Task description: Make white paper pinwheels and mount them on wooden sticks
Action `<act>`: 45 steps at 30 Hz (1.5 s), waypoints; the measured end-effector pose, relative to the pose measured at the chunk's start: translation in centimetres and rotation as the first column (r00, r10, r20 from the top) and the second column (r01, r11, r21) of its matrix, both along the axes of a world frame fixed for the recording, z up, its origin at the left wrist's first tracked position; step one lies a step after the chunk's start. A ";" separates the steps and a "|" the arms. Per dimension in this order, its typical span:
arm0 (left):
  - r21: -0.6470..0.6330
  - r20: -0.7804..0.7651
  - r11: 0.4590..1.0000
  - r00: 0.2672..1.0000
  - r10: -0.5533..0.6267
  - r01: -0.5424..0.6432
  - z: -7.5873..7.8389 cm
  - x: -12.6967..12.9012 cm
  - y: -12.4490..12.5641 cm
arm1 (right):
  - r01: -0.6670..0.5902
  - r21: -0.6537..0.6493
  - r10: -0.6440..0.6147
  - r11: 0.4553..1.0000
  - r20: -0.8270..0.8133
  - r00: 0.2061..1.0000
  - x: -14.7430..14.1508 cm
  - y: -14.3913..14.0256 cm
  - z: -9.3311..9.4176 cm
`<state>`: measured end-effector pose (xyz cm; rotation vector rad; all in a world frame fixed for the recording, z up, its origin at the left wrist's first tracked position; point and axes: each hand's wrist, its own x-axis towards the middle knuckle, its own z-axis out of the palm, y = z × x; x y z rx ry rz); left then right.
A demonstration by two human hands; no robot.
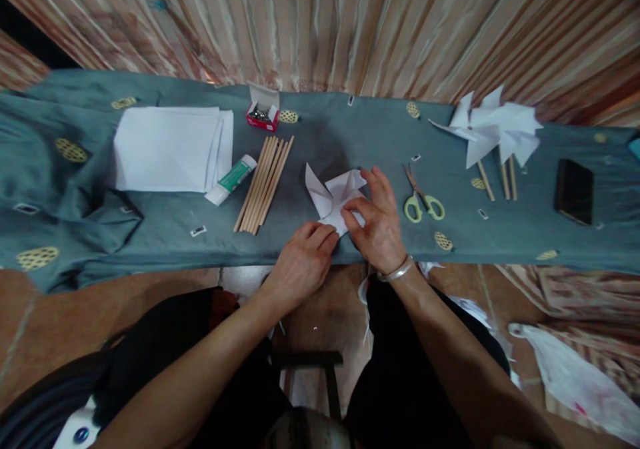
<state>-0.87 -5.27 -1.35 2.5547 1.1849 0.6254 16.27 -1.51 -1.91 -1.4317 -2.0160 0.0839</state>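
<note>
Am pinching folded white paper (336, 199) with right hand (381, 226), grip closed on its near flaps; left hand (300, 262) pressing paper's lower corner, fingers curled on it. Paper sitting mid worktop (350, 129), at near edge. Judging it light, thin, crease-prone: hold at folds, not tips. Scissors (423, 202) lying just right; sticks (264, 182), glue tube (231, 179) left. No readable writing.
</note>
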 end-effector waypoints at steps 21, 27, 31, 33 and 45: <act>-0.079 -0.001 0.997 1.000 -0.012 0.012 0.3 -0.1 -0.1 | 0.062 -0.082 -0.059 0.995 0.032 0.998 -0.7 -0.2 0.2; -0.086 -0.021 0.996 1.000 -0.005 0.003 0.3 0.0 -0.1 | 0.075 -0.076 -0.072 0.994 0.045 0.996 -0.8 -0.2 0.2; -0.077 -0.013 0.997 1.000 -0.005 0.004 0.3 0.0 -0.1 | 0.073 -0.063 -0.071 0.995 0.034 0.997 -0.8 -0.2 0.2; -0.076 -0.009 0.997 1.000 -0.010 0.010 0.3 -0.1 -0.1 | 0.071 -0.075 -0.069 0.995 0.027 0.997 -0.8 -0.3 0.2; -0.091 -0.022 0.996 1.000 -0.002 0.000 0.4 0.0 0.0 | 0.033 -0.012 -0.032 0.999 0.079 0.996 -0.9 -0.3 0.0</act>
